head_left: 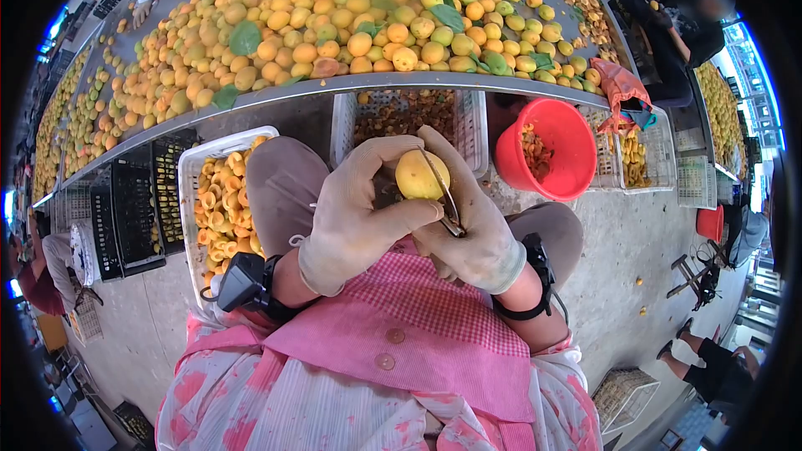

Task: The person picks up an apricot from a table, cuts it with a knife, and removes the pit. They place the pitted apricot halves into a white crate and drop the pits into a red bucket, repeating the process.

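My left hand [349, 205], in a pale work glove, is closed around a yellow apricot [419, 174] in front of my lap. My right hand [483, 225], gloved too, grips a small knife [452, 224]. Its blade lies against the right side of the apricot, and the right fingers reach up behind the fruit. How deep the blade goes cannot be seen. Both hands are close together above the pink apron [418, 326]. By my left knee, a white crate [189, 200] holds apricot halves [225, 209].
A large heap of whole apricots [334, 25] covers the grey table [276, 92] ahead. Below its edge are a crate [472, 129] with brown scraps, a red bucket [510, 163] and another crate [664, 150] with apricot pieces. Other people work at both sides.
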Demonstrator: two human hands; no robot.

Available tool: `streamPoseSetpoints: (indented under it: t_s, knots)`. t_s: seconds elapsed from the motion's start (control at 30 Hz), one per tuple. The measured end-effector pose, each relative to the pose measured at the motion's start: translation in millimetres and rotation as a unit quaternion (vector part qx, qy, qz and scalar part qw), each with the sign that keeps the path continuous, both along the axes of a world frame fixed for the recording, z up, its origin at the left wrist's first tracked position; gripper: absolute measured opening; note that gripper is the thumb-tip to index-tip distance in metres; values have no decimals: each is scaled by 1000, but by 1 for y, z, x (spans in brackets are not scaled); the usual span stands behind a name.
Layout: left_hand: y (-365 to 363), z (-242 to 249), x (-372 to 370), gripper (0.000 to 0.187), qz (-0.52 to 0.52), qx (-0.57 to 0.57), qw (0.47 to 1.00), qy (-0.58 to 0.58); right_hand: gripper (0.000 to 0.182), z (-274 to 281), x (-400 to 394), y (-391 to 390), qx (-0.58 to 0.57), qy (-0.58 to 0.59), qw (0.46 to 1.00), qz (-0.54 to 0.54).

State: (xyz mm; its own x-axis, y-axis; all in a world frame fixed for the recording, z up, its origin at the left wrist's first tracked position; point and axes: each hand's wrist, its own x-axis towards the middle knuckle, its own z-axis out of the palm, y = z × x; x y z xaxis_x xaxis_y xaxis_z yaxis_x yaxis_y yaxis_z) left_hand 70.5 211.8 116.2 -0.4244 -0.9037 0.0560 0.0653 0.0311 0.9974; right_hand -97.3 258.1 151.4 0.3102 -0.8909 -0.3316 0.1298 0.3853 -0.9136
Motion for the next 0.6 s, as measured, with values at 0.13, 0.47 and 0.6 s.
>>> streamPoseSetpoints:
  t_s: [0.13, 0.47, 0.6]
  knots:
    - [0, 8, 1, 52, -4, 10, 1000, -26, 84, 3, -1, 2, 11, 2, 1000, 0]
    - [-1, 9, 0, 54, -38, 102, 994, 30, 84, -4, 0, 2, -18, 46, 999, -9]
    - [1, 0, 2, 55, 22, -52, 996, -73, 81, -4, -2, 1, -32, 36, 999, -1]
